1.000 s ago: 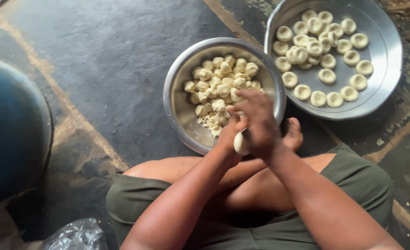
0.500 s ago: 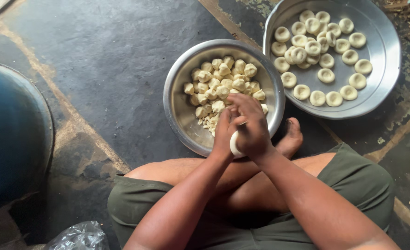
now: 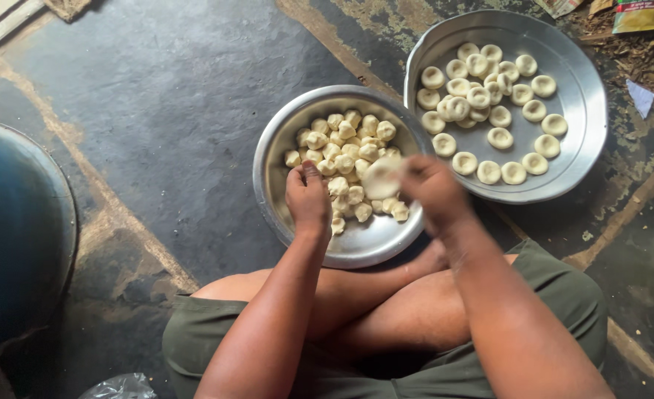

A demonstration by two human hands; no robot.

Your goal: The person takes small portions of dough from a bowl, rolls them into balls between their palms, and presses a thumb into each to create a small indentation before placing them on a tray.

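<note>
A steel bowl (image 3: pixel 282 140) on the floor in front of my crossed legs holds several small rough dough pieces (image 3: pixel 341 144). My left hand (image 3: pixel 308 198) is over the near side of that bowl, fingers curled down among the pieces; whether it grips one is hidden. My right hand (image 3: pixel 434 188) is over the bowl's right rim and holds a round flattened dough ball (image 3: pixel 381 177), blurred by motion. Behind it to the right, a wide steel tray (image 3: pixel 578 140) carries several smooth shaped dough rounds (image 3: pixel 489 96).
The floor is dark stone with pale cracked seams. A large blue rounded container (image 3: pixel 9 236) stands at the left edge. A crumpled plastic bag (image 3: pixel 120 386) lies by my left knee. Packets and wood debris (image 3: pixel 629 22) sit at the top right corner.
My hands, pressed together around one dough piece, have parted. The right hand has moved right with the dough ball; the left has reached down into the bowl.
</note>
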